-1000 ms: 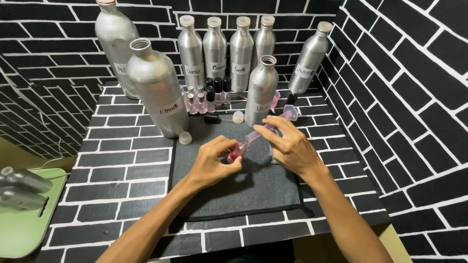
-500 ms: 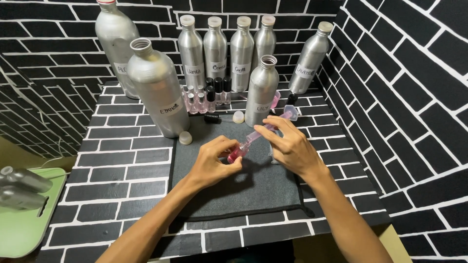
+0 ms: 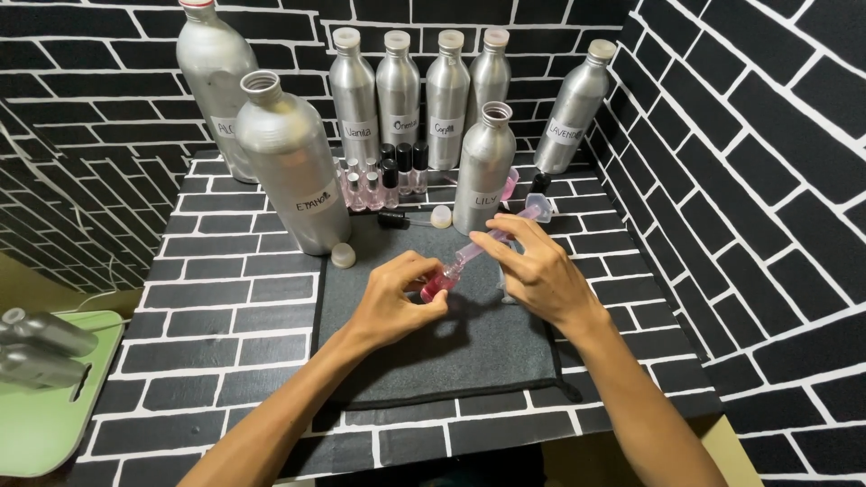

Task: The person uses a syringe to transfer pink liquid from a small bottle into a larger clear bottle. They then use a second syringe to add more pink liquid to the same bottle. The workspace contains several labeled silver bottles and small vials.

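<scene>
My left hand [image 3: 394, 299] grips a small clear vial with pink liquid [image 3: 437, 282], tilted over the dark grey mat [image 3: 433, 347]. My right hand [image 3: 534, 266] holds a clear syringe [image 3: 494, 236] whose tip rests in the vial's mouth; pink liquid tints the syringe barrel. An open silver bottle [image 3: 483, 169] stands just behind the hands.
A large open silver bottle [image 3: 290, 164] stands left of the mat with a cream cap [image 3: 343, 256] by its base. Several capped silver bottles [image 3: 398, 87] line the back wall, small vials [image 3: 386, 174] before them. Brick-patterned walls enclose the table. A green tray [image 3: 41, 410] lies lower left.
</scene>
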